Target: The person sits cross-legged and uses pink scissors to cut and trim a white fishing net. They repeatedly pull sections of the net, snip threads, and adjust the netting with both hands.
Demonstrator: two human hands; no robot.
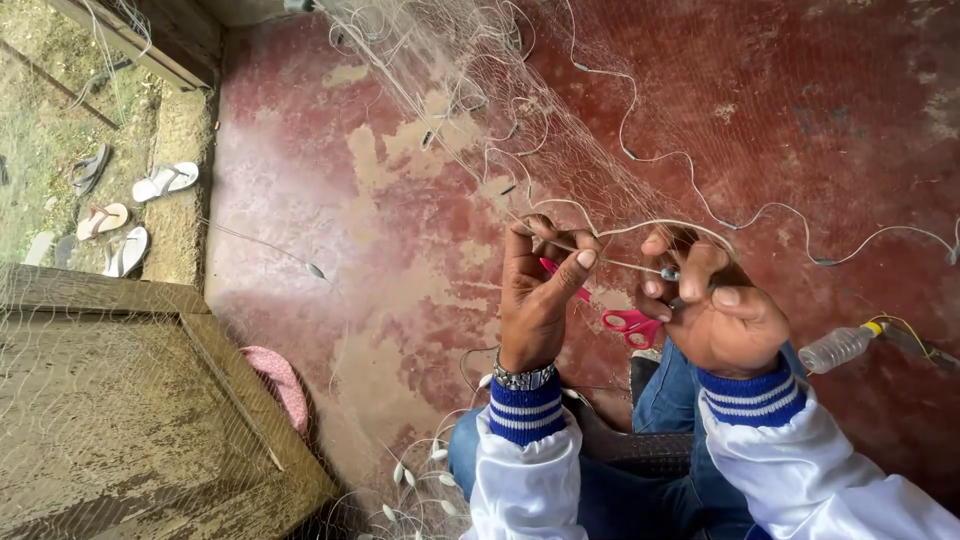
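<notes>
Fishing net [470, 110] is held up in front of both hands; its edge cord [640, 225] is stretched between them, over the red floor [330, 200]. Left hand [535, 295]: fingers [583, 262] are closed, thumb and forefinger pinched on the cord at the hand's top. Right hand [715, 305]: fingers are curled shut on the same cord, with a small grey sinker [668, 274] seen just at the fingertips. Pink-handled scissors [615, 312] are seen between the two hands, the blade end hidden behind the left hand; which hand carries them cannot be told.

Net look: very fine, pale, near-transparent mesh, fanned out from the top of the view down to the hands. The cord is thin and whitish, looped in waves across the floor to the right, with small dark sinkers strung along it at intervals. More net is draped over the wooden step [130, 400] at lower left, and white oval floats [410, 475] are bunched by the knee.

A clear plastic bottle [838, 348] is lying just right of the right hand. Sandals [130, 215] are lying outside, well apart at the left.
</notes>
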